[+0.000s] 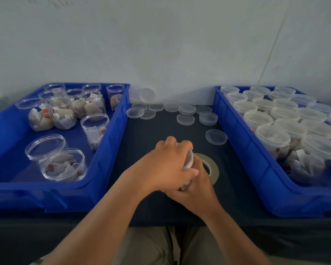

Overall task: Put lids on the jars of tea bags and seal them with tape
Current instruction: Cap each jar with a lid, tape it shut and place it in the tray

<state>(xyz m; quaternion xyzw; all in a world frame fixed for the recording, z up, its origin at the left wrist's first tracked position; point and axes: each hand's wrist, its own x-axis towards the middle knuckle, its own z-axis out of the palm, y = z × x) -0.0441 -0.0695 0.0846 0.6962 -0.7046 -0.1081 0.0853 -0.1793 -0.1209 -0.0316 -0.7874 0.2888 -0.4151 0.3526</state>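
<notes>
At a dark-covered worktop [153, 134] set against a pale, scuffed wall [161, 44], a person sits between two blue crates. The left crate [111, 142] holds open jars of tea bags [61, 111], and the right crate [243, 150] is packed with lidded jars [271, 136]. Loose clear lids [185, 119] lie scattered along the back of the worktop. The left hand [166, 165] sits over a jar [188, 159] at centre, its fingers [182, 145] curled down round the lidded top. The right hand [197, 190] grasps the jar's body from below, largely hiding it. The jar is tilted towards the right, enclosed between both sets of fingers. A roll of tape [213, 167] lies flat just beside the hands.
</notes>
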